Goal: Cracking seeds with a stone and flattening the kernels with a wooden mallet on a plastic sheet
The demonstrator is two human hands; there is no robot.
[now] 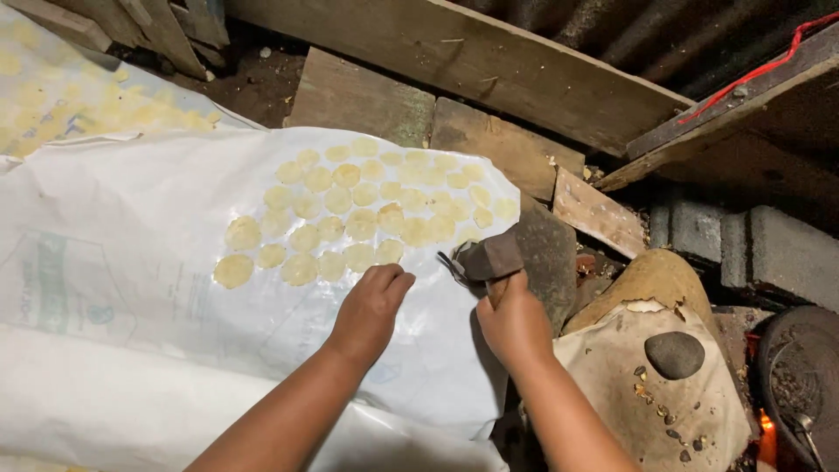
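Head view — left hand (pixel 371 306) fingers curled on white sheet (pixel 131 262) of yellow discs (pixel 350 210); right hand (pixel 514 322) grips hammer (pixel 489 258).

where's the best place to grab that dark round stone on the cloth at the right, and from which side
Grip the dark round stone across its rounded sides, coming down from above. It lies free on the stained cloth, a smooth low oval with no handle, and nothing covers its top. The right hand, nearest it, already holds a wooden mallet.

Two bare forearms reach into frame from below, ending in the left hand (pixel 369 308) and right hand (pixel 514 322); no sleeves, rings or wristbands appear, though dim light may hide small details.
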